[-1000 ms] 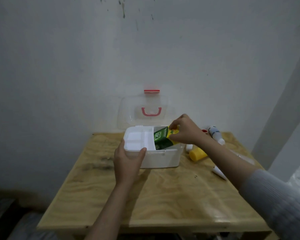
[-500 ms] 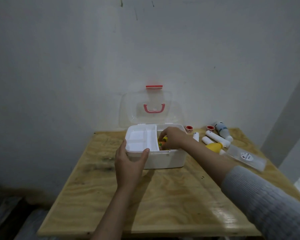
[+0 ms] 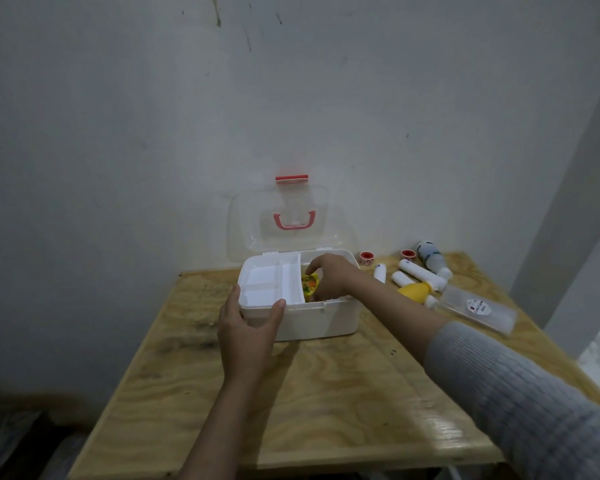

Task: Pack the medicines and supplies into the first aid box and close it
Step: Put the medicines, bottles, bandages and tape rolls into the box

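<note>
1. The left hand (image 3: pixel 248 327) grips the box (image 3: pixel 312 320) at its front left corner, thumb hooked over the rim, bracing it.
2. The right hand (image 3: pixel 329 277) reaches into the right side of the box, fingers curled around a yellow-green packet (image 3: pixel 309 284) and pressing it down beside the white tray (image 3: pixel 274 284); the packet is mostly hidden.
3. The box sits on the table (image 3: pixel 291 393), its clear lid (image 3: pixel 284 223) standing open behind it against the wall.
4. To the right of the box, still unpacked, lie two red tape rolls (image 3: pixel 365 258), white rolls (image 3: pixel 420 273), a yellow bottle (image 3: pixel 411 289), a clear bottle (image 3: pixel 432 259) and a flat clear pouch (image 3: pixel 478 310).
5. Handling, as I judge it: the packet looks light and crushable, so it is best held by its edges and slid in flat. The plastic box looks light and could slide, which makes the bracing hand useful. The rolls may roll away; the pouch looks limp and slippery, better pinched at an end.
6. Writing: the pouch carries a round label, and the packet is printed, but neither can be read.
</note>
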The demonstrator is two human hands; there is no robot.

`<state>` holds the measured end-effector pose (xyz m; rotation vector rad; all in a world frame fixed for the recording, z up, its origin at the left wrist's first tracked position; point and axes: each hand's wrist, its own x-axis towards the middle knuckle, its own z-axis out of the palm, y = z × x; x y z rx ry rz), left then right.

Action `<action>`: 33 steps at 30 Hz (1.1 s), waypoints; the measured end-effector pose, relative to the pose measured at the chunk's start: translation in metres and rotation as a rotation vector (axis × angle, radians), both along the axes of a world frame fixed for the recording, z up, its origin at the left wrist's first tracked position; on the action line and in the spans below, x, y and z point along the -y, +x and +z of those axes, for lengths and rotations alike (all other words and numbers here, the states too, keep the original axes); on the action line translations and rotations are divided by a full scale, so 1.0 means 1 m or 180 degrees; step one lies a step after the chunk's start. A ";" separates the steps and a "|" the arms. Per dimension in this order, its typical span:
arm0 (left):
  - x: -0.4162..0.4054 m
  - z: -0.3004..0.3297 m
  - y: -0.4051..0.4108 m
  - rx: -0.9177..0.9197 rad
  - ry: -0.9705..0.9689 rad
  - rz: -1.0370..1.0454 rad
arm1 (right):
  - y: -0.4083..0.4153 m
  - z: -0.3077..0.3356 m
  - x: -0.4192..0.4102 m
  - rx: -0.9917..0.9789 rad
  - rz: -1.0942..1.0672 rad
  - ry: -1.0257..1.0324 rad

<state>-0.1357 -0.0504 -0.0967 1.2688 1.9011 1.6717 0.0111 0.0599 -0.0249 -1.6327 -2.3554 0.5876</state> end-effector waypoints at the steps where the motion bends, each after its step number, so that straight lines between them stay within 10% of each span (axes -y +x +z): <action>1: 0.000 0.001 0.000 0.0003 -0.0006 0.0005 | 0.002 0.002 0.001 -0.0038 -0.0007 0.0093; 12: 0.000 0.003 -0.004 -0.0035 0.0074 -0.0017 | 0.111 0.002 0.046 -0.1117 -0.0741 0.1501; 21: -0.001 0.000 -0.003 -0.0048 0.0148 0.0020 | 0.258 -0.049 0.073 0.0091 -0.1678 0.0767; 33: 0.001 0.000 -0.001 -0.0004 0.0170 -0.0029 | 0.275 -0.064 0.087 -0.0650 -0.1836 0.0537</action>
